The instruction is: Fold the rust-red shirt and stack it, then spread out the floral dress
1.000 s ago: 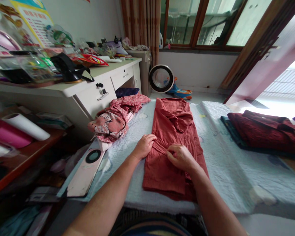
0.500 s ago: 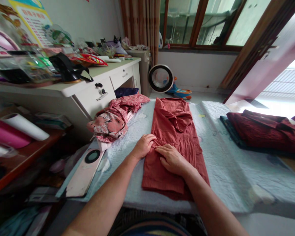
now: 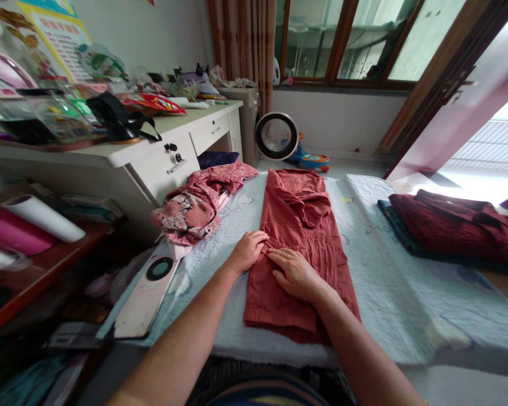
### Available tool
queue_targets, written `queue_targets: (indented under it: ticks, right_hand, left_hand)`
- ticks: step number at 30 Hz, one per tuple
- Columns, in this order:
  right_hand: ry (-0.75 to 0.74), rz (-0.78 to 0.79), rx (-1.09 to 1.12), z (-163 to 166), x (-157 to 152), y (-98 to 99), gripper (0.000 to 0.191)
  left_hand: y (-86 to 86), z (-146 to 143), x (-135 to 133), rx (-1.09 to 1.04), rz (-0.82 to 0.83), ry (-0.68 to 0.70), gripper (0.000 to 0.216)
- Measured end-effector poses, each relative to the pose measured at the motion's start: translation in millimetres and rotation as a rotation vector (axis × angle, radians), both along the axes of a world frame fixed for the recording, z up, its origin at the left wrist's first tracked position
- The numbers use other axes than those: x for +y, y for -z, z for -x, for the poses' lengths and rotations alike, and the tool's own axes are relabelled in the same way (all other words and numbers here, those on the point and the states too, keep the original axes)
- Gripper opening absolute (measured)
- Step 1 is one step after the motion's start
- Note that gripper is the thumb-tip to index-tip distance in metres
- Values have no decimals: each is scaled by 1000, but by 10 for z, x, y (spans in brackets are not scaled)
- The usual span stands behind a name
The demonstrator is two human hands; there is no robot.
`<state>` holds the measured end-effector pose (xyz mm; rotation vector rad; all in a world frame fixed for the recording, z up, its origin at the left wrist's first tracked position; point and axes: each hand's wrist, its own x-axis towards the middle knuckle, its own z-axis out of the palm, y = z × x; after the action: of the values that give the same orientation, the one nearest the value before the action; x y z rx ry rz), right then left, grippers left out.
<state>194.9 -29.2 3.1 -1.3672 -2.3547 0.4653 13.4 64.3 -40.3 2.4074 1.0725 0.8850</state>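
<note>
A rust-red garment (image 3: 296,225), folded lengthwise, lies across the light blue padded cover (image 3: 381,270) in front of me. Its far part is bunched in soft folds, and its near end shows a straight hem. At the garment's left edge, about midway, my left hand (image 3: 250,250) pinches the cloth with its fingers close together. My right hand (image 3: 296,272) rests palm down on the garment just beside it, fingers stretched out and flat over a crease. The two hands' fingertips are close to each other.
To the left lie a crumpled floral pink garment (image 3: 195,211) and a pale flat board (image 3: 146,304) with a dark ring. Folded dark red clothes (image 3: 461,225) are stacked at right. A cluttered white desk (image 3: 161,152) borders the left; a washer's round door (image 3: 277,136) hangs open beyond.
</note>
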Motion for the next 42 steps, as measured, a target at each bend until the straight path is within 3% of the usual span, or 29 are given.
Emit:
queue_targets:
  ticks: [17, 30, 42]
  right_hand:
    - [-32, -7, 3, -58, 1, -90, 30]
    - [73, 4, 45, -190, -3, -160, 25]
    - [127, -54, 94, -179, 19, -96, 18]
  left_hand:
    - [-21, 3, -16, -12, 19, -8, 28]
    - [-20, 11, -9, -28, 35, 3, 27]
    - [-6, 12, 5, -18, 17, 9, 28]
